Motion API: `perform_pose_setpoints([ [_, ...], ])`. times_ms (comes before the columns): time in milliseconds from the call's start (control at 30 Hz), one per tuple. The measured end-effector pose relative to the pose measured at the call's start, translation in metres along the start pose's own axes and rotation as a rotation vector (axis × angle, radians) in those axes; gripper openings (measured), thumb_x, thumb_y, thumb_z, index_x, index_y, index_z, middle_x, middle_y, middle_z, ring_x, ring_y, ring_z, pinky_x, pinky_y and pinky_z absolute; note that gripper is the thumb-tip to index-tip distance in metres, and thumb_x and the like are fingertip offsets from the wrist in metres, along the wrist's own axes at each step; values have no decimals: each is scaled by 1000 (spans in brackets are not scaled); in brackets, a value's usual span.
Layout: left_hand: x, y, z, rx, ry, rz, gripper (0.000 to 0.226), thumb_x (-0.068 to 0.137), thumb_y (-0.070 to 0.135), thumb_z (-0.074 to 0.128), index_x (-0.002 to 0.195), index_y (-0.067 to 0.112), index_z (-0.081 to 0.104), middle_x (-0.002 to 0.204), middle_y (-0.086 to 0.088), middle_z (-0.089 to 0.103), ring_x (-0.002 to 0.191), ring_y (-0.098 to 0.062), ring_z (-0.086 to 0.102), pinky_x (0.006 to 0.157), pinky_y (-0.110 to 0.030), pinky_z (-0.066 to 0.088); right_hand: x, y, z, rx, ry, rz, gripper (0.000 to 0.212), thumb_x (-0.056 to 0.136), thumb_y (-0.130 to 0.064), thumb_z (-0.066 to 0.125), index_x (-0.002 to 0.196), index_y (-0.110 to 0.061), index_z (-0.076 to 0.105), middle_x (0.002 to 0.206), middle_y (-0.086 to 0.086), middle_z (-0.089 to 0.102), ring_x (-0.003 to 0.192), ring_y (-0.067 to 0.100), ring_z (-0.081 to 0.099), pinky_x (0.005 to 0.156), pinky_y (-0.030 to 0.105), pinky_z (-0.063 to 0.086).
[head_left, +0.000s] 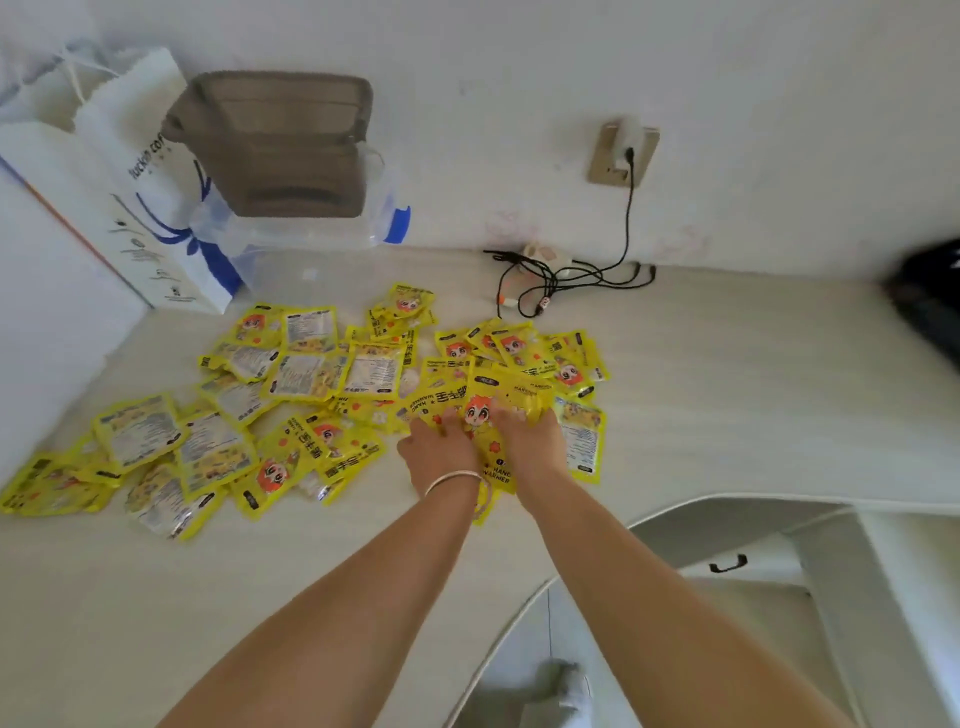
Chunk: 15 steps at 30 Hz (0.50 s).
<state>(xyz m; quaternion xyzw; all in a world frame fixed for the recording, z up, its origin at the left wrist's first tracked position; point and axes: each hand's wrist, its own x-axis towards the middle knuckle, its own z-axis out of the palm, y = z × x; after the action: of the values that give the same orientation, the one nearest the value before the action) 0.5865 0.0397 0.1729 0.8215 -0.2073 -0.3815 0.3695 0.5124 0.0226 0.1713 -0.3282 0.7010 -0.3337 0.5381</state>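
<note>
Dozens of yellow hand-warmer packets (311, 374) lie scattered over the pale table (727, 389), spreading out in front of the clear plastic box (311, 234) that stands at the wall. Some lie printed face up, showing a cartoon head with orange hair. Others show their backs of small print.

The person works on one packet (480, 415), which lies face up on top of the heap, in front of the box and off to its right. The left hand (441, 447) lies over the packet's left edge and the right hand (527, 439) over its right edge. Both sets of fingers rest close together on the yellow foil, lightly bent. From where I stand I cannot tell whether the thumbs reach underneath to clasp it or the hands only press it down. A thin silver bracelet (457, 479) sits on the left wrist.

A grey lid (275, 140) leans tilted on top of the box. A white paper bag (150, 171) with blue handles stands touching the box's left side. To the right of the box, black cables (571, 275) lie tangled on the table, and one runs up to a wall socket (621, 153).
</note>
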Motion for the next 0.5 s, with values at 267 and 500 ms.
perform_pose_setpoints([
  [267, -99, 22, 125, 64, -297, 247, 56, 95, 34, 48, 143, 7, 34, 143, -17, 44, 133, -33, 40, 104, -38, 32, 25, 21, -178, 326, 127, -25, 16, 83, -19, 69, 97, -22, 62, 105, 8, 70, 94, 29, 68, 85, 50, 56],
  [500, -191, 21, 239, -9, -535, 288, 7, 91, 23, 53, 93, 16, 53, 96, -10, 61, 91, -31, 58, 80, -36, 45, 36, 56, -336, 476, 210, 12, 7, 86, -15, 65, 87, -22, 64, 92, 6, 70, 88, 30, 68, 80, 48, 57],
])
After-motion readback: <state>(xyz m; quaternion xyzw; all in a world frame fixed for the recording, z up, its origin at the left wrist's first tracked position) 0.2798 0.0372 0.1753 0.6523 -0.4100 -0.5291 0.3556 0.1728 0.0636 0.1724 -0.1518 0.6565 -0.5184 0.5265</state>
